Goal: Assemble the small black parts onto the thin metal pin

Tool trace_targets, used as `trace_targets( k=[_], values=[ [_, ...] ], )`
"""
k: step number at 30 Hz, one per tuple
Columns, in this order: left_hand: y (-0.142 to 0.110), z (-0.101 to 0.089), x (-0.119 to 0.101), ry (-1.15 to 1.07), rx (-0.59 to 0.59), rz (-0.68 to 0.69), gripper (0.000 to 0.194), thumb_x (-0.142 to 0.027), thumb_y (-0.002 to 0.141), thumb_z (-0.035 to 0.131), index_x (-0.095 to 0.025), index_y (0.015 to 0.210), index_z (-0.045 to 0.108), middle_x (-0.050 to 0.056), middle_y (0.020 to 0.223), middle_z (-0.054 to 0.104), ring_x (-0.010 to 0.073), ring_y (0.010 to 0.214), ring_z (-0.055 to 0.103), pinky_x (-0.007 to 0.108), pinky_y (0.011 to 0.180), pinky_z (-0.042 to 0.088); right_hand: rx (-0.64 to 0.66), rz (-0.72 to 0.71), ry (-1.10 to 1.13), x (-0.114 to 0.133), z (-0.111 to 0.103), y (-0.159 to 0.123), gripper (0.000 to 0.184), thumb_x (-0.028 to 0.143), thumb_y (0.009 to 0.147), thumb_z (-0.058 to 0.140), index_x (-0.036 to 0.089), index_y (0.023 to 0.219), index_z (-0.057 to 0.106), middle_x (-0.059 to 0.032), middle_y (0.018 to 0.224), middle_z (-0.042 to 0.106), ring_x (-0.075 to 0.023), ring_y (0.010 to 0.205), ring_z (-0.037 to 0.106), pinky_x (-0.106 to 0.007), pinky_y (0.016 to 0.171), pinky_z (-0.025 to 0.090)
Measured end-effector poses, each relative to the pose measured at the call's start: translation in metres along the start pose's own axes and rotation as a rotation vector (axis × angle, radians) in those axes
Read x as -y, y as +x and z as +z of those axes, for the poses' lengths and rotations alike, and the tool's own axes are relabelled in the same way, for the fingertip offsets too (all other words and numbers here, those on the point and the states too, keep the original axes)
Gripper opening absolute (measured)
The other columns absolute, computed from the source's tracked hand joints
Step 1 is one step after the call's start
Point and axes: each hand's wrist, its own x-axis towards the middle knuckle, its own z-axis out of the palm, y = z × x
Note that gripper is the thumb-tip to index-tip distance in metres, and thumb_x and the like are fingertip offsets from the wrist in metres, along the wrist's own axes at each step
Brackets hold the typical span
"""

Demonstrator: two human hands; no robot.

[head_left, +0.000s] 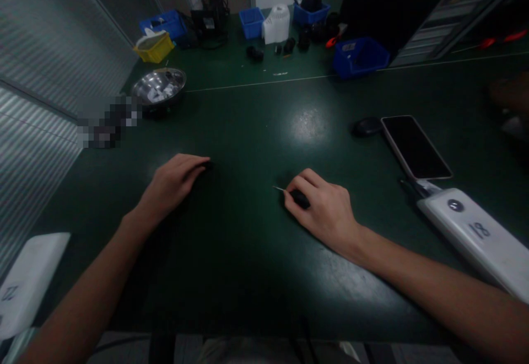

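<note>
My right hand point(324, 207) lies on the dark green table point(248, 253) with its fingers curled round a small tool with a black handle point(298, 198); a thin metal tip sticks out to the left. My left hand point(176, 182) rests palm down further left. Its fingers are bent over a small dark object point(206, 165) at the fingertips, which I cannot make out.
A phone point(415, 146) lies at the right next to a dark oval object point(366, 127) and a white box marked 18 point(475, 237). A steel bowl point(161, 87) sits at the back left. Blue bins point(359, 56) and a yellow bin point(155, 48) line the far edge. A white box point(27, 281) is at the near left.
</note>
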Motion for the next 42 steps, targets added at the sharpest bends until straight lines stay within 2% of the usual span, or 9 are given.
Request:
trace_targets(
  k=[2,5,8,14,18,24,29,36,42],
  values=[
    [-0.014,-0.017,0.043,0.053,-0.082,-0.129,0.036,-0.036,0.1,0.058,-0.021,0.132,0.064,0.006,0.124,0.069,0.0243,0.105,0.067,0.044,0.094,0.054,-0.005,0.001,0.001,0.0,0.001,0.0,0.019,0.034,0.099,0.053,0.021,0.094,0.065,-0.0025,0.099,0.064,-0.0123,0.072,0.057,-0.026,0.057,0.032],
    [-0.04,-0.038,0.102,0.12,-0.237,-0.483,0.04,-0.043,0.09,0.071,-0.027,0.126,0.069,0.0,0.109,0.073,0.0195,0.086,0.068,0.034,0.08,0.054,-0.01,0.006,0.008,0.0,0.001,0.001,0.017,0.033,0.098,0.054,0.021,0.093,0.065,-0.0023,0.098,0.064,-0.0119,0.071,0.057,-0.026,0.057,0.033],
    [-0.063,-0.051,0.133,0.17,-0.332,-0.705,0.036,-0.045,0.084,0.076,-0.027,0.115,0.074,-0.002,0.099,0.074,0.0193,0.083,0.066,0.031,0.077,0.052,-0.003,0.007,0.022,0.001,0.0,0.001,0.018,0.033,0.098,0.054,0.021,0.093,0.066,-0.0027,0.098,0.064,-0.0117,0.07,0.057,-0.026,0.056,0.033],
    [-0.071,-0.058,0.12,0.234,-0.39,-0.624,0.023,-0.046,0.091,0.066,-0.027,0.101,0.074,-0.005,0.102,0.071,0.0174,0.088,0.062,0.037,0.095,0.048,-0.01,-0.003,0.033,0.001,-0.001,0.001,0.019,0.034,0.099,0.054,0.02,0.093,0.066,-0.0021,0.097,0.063,-0.011,0.068,0.055,-0.026,0.055,0.034],
    [-0.068,-0.057,0.116,0.268,-0.381,-0.598,0.024,-0.048,0.091,0.064,-0.026,0.097,0.074,-0.004,0.1,0.07,0.0177,0.084,0.061,0.037,0.095,0.047,-0.011,-0.002,0.051,0.0,-0.001,0.0,0.018,0.034,0.099,0.055,0.021,0.092,0.065,-0.001,0.097,0.063,-0.0105,0.067,0.055,-0.026,0.055,0.034],
    [-0.071,-0.054,0.13,0.285,-0.405,-0.611,0.027,-0.046,0.09,0.067,-0.026,0.106,0.075,-0.002,0.099,0.069,0.0165,0.078,0.062,0.033,0.088,0.049,-0.016,0.0,0.054,0.001,-0.001,0.001,0.018,0.034,0.098,0.056,0.02,0.092,0.066,-0.0017,0.098,0.064,-0.0118,0.07,0.057,-0.026,0.056,0.035],
    [-0.071,-0.054,0.133,0.328,-0.366,-0.583,0.032,-0.047,0.092,0.062,-0.023,0.11,0.074,0.001,0.106,0.069,0.019,0.087,0.064,0.033,0.09,0.05,-0.019,-0.006,0.063,0.001,-0.001,0.001,0.018,0.033,0.098,0.055,0.02,0.092,0.066,-0.0019,0.097,0.064,-0.0116,0.07,0.057,-0.026,0.056,0.034],
    [-0.069,-0.058,0.127,0.431,-0.185,-0.618,0.046,-0.047,0.098,0.049,-0.015,0.125,0.07,0.009,0.12,0.067,0.0239,0.098,0.064,0.038,0.099,0.046,-0.012,-0.01,0.054,-0.001,0.0,0.001,0.019,0.033,0.098,0.054,0.02,0.092,0.066,-0.0021,0.097,0.064,-0.0112,0.069,0.056,-0.026,0.055,0.034],
    [-0.069,-0.058,0.126,0.508,-0.14,-0.522,0.047,-0.046,0.101,0.042,-0.017,0.128,0.068,0.01,0.118,0.066,0.0248,0.105,0.062,0.036,0.099,0.045,-0.022,-0.012,0.069,-0.001,0.0,0.001,0.019,0.033,0.098,0.054,0.019,0.092,0.066,-0.0022,0.096,0.064,-0.01,0.065,0.055,-0.025,0.055,0.034]
  ],
)
